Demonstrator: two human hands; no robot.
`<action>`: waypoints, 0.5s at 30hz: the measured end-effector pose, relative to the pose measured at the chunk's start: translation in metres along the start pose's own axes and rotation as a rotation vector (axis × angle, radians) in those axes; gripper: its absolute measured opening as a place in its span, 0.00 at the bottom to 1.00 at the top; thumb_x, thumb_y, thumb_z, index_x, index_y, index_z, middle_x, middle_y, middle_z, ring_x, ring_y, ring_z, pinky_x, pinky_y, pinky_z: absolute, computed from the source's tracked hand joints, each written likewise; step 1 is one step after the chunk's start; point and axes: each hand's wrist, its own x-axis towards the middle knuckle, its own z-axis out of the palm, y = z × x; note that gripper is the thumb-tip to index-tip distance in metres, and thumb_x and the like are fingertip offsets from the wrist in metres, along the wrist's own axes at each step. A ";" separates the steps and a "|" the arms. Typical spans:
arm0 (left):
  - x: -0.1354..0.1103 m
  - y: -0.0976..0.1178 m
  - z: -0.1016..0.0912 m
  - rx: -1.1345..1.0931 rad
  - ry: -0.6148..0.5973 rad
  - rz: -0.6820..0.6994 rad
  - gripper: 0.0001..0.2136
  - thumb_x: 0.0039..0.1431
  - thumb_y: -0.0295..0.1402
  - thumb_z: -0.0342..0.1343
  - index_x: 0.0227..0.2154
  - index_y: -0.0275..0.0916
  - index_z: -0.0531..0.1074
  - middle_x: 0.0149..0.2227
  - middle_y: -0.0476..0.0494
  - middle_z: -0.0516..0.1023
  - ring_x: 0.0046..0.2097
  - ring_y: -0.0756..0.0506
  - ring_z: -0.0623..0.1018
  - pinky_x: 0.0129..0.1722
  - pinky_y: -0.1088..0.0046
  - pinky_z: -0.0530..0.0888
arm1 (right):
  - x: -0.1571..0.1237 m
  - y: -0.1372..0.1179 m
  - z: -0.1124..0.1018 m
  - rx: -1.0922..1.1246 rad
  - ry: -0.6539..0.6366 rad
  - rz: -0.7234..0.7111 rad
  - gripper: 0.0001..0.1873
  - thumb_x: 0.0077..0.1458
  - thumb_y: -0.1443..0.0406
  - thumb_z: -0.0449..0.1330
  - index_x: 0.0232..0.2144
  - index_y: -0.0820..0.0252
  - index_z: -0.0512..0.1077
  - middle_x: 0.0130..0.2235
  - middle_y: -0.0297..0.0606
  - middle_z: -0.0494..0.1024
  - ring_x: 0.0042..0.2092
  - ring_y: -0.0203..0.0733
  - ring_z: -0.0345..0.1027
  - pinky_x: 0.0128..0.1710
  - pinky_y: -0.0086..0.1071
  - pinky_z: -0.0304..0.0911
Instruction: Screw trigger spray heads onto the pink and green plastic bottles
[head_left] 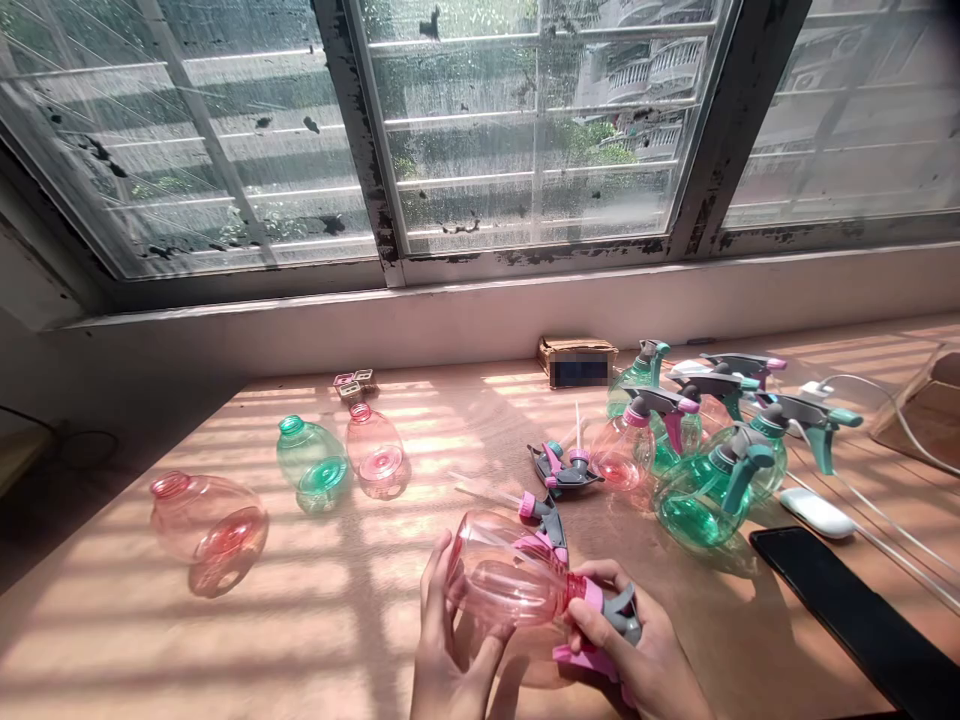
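Observation:
Low over the near middle of the table, a clear pink spray bottle lies on its side between my hands. My left hand cups its base end, thumb along the lower side. At the neck, the fingers and thumb of my right hand close round the pink collar of a grey and pink spray head. A dip tube runs from that head into the bottle. Just behind the bottle lies a loose spray head with a pink collar and a tube.
Capless pink and green bottles stand at left, with another pink bottle. Further spray heads lie mid-table. At right stand several bottles with heads, a black phone, a white case and cables.

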 end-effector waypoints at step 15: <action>0.000 0.008 -0.001 -0.049 0.021 -0.047 0.36 0.57 0.46 0.67 0.67 0.47 0.62 0.69 0.37 0.66 0.68 0.29 0.67 0.68 0.48 0.62 | -0.005 -0.005 0.008 -0.069 0.008 -0.073 0.23 0.38 0.54 0.80 0.33 0.61 0.80 0.30 0.33 0.80 0.28 0.38 0.73 0.26 0.30 0.77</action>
